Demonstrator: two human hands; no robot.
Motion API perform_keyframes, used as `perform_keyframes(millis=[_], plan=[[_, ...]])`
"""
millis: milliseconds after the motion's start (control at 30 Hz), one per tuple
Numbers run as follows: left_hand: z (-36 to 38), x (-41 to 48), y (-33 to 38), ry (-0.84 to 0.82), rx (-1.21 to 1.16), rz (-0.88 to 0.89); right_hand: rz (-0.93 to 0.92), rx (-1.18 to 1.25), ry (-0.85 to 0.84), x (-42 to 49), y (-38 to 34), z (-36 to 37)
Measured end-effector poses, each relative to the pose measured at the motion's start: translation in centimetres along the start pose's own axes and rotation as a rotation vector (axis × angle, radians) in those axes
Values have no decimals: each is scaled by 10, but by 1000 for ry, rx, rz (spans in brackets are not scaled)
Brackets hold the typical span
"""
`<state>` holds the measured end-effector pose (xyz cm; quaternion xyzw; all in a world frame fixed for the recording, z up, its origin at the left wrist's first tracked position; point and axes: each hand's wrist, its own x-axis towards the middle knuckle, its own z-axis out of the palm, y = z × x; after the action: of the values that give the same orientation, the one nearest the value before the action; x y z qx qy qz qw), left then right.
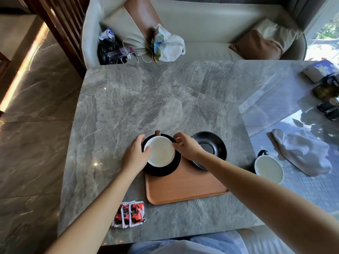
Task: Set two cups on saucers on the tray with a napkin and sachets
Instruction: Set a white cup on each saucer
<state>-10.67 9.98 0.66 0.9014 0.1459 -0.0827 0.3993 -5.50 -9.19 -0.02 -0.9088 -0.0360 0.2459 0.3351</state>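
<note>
A cup (160, 151), black outside and white inside, stands on a black saucer (165, 170) at the far left corner of the brown tray (185, 186). My left hand (136, 153) grips the cup's left rim and my right hand (185, 145) pinches its right rim. An empty black saucer (211, 147) lies at the tray's far right corner, partly under my right wrist. A second cup (268, 168) stands on the table right of the tray. Three red sachets (129, 214) lie near the table's front edge. A crumpled white napkin (300, 153) lies at the right.
The grey marble table (146, 99) stretches far ahead. Dark items and a box (321, 70) sit at its right edge. A sofa (201, 24) behind holds bags (167, 44), cables and cushions. My lap shows below the front edge.
</note>
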Motion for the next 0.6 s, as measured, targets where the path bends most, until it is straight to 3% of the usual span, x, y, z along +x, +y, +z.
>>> perform_keyframes(millis=[100, 333, 600], plan=[[5, -2, 16, 57, 223, 169, -118, -155, 107, -9, 10, -7], [46, -19, 63, 26, 486, 313, -248, -523, 78, -36, 45, -34], [114, -42, 132, -88, 543, 354, -205, -553, 84, -67, 117, -100]])
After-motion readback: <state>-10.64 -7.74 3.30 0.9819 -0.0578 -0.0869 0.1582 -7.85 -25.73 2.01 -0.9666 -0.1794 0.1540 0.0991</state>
